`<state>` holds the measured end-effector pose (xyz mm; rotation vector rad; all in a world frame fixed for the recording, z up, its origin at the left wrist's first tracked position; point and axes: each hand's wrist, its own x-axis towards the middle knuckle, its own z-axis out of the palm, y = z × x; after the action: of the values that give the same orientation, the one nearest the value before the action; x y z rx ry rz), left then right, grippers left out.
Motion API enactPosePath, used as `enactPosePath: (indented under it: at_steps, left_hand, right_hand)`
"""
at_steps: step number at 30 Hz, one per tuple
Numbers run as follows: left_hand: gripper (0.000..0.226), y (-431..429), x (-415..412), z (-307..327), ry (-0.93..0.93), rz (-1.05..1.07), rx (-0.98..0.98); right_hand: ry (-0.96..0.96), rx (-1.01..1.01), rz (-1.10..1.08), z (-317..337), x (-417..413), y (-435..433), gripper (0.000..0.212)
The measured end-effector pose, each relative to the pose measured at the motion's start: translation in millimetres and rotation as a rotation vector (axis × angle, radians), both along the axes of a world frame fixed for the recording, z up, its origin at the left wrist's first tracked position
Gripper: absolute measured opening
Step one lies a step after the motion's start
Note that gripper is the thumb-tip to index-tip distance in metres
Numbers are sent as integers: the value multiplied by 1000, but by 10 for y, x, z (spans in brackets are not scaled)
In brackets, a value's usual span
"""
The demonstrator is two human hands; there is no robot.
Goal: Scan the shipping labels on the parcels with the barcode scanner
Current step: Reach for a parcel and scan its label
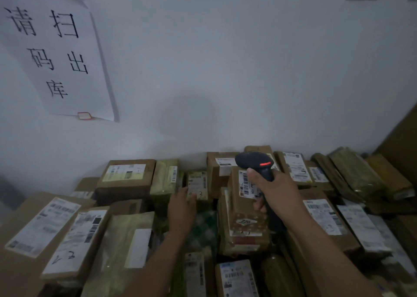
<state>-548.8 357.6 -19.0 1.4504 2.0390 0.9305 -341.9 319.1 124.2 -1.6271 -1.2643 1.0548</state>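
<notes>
The right hand (270,190) holds the barcode scanner (255,161) up over the parcels (126,177). Its grip is tight round the black handle. The left hand (182,206) reaches out with flat fingers, its grip apart, holding nothing. Its fingertips are at a small parcel (203,196) in the middle of the pile. I think the next label (196,180) is being picked. Next, the scanner needs to point down at that label.
</notes>
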Motion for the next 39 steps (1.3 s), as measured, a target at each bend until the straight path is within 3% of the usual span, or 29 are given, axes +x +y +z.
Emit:
enactPosePath:
  at_steps: [7, 13, 16, 20, 29, 34, 39]
  left_hand:
    - [59, 571, -26, -588, 218, -174, -202]
    - [77, 728, 59, -1011, 587, -329, -299]
    - [75, 678, 70, -1063, 670, -333, -301]
    - [65, 437, 82, -1091, 634, -257, -250]
    - [65, 256, 202, -1006, 439, -44, -212]
    - [85, 199, 153, -739, 153, 27, -198]
    - [95, 12, 9, -374, 197, -73, -210]
  right_hand:
    - [42, -5, -7, -26, -7, 55, 33]
    - [58, -11, -6, -40, 21, 89, 35]
    - [72, -14, -11, -61, 35, 99, 35]
    - [81, -31, -14, -72, 58, 111, 38]
    - [63, -14, 9, -82, 66, 106, 35]
    - [73, -30, 36, -61, 47, 90, 34]
    - [107, -58, 66, -23, 27, 18, 31]
